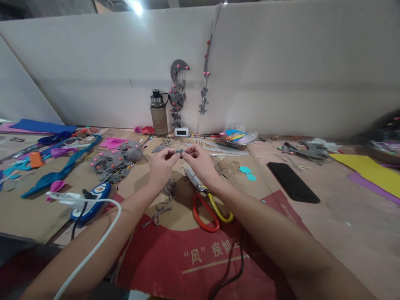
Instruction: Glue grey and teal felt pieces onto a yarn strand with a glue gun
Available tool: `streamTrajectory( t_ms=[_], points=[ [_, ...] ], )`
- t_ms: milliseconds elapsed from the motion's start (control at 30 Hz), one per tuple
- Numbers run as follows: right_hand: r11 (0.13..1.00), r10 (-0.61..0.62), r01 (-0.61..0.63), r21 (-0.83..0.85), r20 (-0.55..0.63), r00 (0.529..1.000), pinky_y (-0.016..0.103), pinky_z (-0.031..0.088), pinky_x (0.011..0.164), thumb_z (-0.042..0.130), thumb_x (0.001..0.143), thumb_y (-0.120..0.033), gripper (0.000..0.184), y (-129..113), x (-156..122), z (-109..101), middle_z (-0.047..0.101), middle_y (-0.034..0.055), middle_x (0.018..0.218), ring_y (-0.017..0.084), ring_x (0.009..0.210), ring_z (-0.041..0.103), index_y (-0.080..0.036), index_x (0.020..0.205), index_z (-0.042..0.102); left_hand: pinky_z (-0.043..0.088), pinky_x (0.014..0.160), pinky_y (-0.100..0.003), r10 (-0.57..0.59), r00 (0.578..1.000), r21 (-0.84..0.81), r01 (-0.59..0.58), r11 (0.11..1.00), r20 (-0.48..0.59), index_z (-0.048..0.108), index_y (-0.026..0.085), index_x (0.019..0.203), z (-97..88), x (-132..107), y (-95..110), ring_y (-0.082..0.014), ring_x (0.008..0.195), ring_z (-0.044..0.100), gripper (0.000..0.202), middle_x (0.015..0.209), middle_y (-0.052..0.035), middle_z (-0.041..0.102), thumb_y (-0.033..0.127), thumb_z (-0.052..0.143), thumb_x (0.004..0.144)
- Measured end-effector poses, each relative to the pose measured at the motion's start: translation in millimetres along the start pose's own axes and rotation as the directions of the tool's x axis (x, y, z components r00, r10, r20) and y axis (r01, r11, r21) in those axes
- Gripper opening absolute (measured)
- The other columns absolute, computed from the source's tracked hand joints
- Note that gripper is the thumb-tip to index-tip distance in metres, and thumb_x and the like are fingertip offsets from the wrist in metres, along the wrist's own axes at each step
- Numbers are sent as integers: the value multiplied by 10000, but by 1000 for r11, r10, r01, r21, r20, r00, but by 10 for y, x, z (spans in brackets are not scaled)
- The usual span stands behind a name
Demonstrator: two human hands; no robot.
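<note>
Between my two hands, above the cardboard, a small grey piece (179, 151) that looks like felt or yarn is pinched by the fingertips. My left hand (162, 164) grips its left side with thumb and forefinger. On its right side my right hand (200, 163) pinches it the same way. The piece's exact shape is too small to make out. Below my hands lies a tangle of grey yarn (168, 191). Scissors (206, 208) with one red and one yellow handle rest just beneath my right wrist, blades pointing away.
Left are a grey yarn ball (134, 153), grey felt pieces (109, 162), a blue-white device (96, 204) with a white cable, and coloured felt. A bottle (159, 116) stands at the back. A black phone (293, 182), teal cut-outs (245, 170) and yellow sheet (368, 168) lie right.
</note>
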State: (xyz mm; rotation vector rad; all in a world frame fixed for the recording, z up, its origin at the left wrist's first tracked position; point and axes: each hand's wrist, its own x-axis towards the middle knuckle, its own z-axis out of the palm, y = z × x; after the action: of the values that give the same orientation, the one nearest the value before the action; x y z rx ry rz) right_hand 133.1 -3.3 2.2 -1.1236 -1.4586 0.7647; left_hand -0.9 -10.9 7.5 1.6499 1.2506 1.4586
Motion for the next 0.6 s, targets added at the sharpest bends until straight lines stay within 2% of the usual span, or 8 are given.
streamTrajectory(
  t_ms=[100, 233, 367, 500, 600],
  points=[
    [998, 28, -32, 55, 57, 998, 227, 310, 536, 574, 708, -339, 165, 64, 48, -43, 473, -54, 601, 94, 551, 393, -178, 743, 569, 387, 584, -237, -42, 992, -10, 43, 999, 123, 651, 167, 785, -14, 42, -12, -113, 611, 493, 185, 710, -1, 620, 332, 584, 739],
    [996, 85, -87, 27, 77, 993, 228, 268, 502, 567, 682, -314, 140, 152, 97, -115, 419, -69, 545, 85, 505, 337, -177, 663, 541, 428, 663, -267, -81, 931, 90, 52, 995, 357, 696, 167, 867, -101, 145, -58, -146, 697, 567, 226, 800, -30, 681, 277, 644, 677],
    [996, 9, 6, -92, 166, 986, 227, 261, 511, 561, 682, -285, 116, 142, 75, -145, 436, -68, 539, 84, 513, 345, -176, 650, 538, 439, 646, -273, -19, 922, 192, -60, 979, 387, 702, 184, 992, -183, 215, -106, -170, 740, 600, 318, 889, -53, 704, 301, 627, 705],
    [970, -62, 115, -216, 238, 969, 228, 288, 555, 528, 714, -221, 64, 61, 27, -167, 475, -58, 569, 89, 544, 384, -174, 698, 567, 434, 629, -269, 100, 918, 381, -256, 888, 383, 729, 200, 865, -197, 216, -100, -171, 695, 603, 201, 787, -45, 705, 294, 626, 719],
    [938, -100, 177, -297, 257, 961, 233, 300, 576, 534, 748, -223, 66, 36, 14, -173, 483, -47, 589, 98, 570, 411, -174, 722, 569, 427, 588, -261, 122, 903, 437, -313, 843, 411, 717, 204, 812, -186, 195, -93, -157, 625, 595, 157, 709, -38, 686, 282, 597, 746]
  ],
)
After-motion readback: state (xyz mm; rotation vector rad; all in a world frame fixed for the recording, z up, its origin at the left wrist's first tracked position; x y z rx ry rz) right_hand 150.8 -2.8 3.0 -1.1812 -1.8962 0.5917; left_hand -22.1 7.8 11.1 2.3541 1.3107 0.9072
